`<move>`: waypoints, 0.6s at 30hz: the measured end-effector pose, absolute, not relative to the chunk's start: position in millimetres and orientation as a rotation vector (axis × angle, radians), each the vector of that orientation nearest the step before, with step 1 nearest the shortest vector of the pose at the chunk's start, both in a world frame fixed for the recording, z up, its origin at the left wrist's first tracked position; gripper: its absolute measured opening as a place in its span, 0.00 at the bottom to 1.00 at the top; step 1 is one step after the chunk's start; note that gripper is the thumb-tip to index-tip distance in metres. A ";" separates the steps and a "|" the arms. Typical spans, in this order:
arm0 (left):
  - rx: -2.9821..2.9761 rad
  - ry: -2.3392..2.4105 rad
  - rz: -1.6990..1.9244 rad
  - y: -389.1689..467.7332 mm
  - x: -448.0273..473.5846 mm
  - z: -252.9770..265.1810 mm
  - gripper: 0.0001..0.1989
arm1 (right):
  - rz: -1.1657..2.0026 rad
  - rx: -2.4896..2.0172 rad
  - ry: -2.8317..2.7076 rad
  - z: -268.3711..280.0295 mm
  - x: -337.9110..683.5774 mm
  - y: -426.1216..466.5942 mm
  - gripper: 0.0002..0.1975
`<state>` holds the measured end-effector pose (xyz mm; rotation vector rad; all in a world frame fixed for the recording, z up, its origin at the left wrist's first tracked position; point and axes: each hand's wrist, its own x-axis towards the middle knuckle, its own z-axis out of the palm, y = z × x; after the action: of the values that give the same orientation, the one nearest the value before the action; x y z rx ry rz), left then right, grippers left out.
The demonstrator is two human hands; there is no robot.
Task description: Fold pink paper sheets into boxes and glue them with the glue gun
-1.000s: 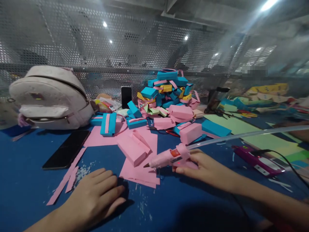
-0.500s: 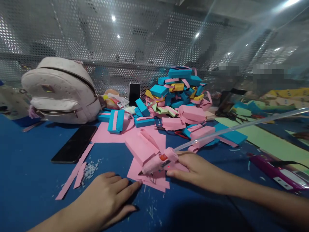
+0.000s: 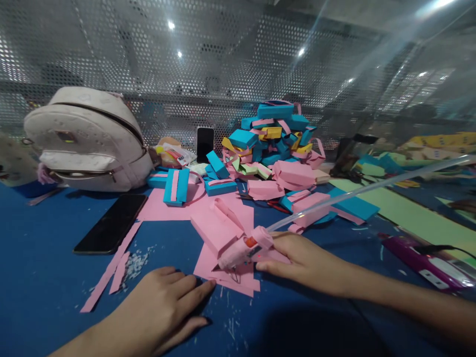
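My right hand (image 3: 297, 260) is wrapped round the handle of a pink hot glue gun (image 3: 241, 252), from whose back a long clear glue stick (image 3: 357, 191) sticks out. The gun's nozzle points down left at a pink paper sheet (image 3: 208, 263). My left hand (image 3: 171, 302) lies on the table with fingers stretched out, its index fingertip touching the sheet's near left edge. Just behind the gun sits a folded pink paper box (image 3: 215, 227) with a paper strip looped on top. Pink paper strips (image 3: 111, 270) lie left of my left hand.
A dark phone (image 3: 110, 223) lies at the left before a white backpack (image 3: 89, 144). Blue, pink and yellow paper boxes (image 3: 273, 131) are heaped at the back. A purple power strip (image 3: 424, 263) with a cable is on the right. Red-handled scissors (image 3: 277, 206) lie near the boxes.
The view has shifted slightly. Both hands and the glue gun hold nearly the same places over the pink sheet.
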<state>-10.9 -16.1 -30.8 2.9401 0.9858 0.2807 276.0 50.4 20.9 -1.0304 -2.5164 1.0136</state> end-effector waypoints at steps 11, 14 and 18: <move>2.914 1.000 0.120 -16.6 -11.3 -31.2 0.19 | 0.876 -1.113 -2.554 21.0 286.3 46.7 0.19; 2.918 0.988 0.122 -15.9 -11.0 -29.4 0.20 | 0.900 -1.094 -2.541 22.2 289.6 44.7 0.18; 2.933 0.978 0.141 -16.3 -10.2 -27.5 0.19 | 0.871 -1.096 -2.526 20.9 295.0 42.5 0.18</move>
<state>-10.2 -16.3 -27.5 2.9327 0.9785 0.1412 295.0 42.5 20.9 -1.0957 -2.5256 0.8714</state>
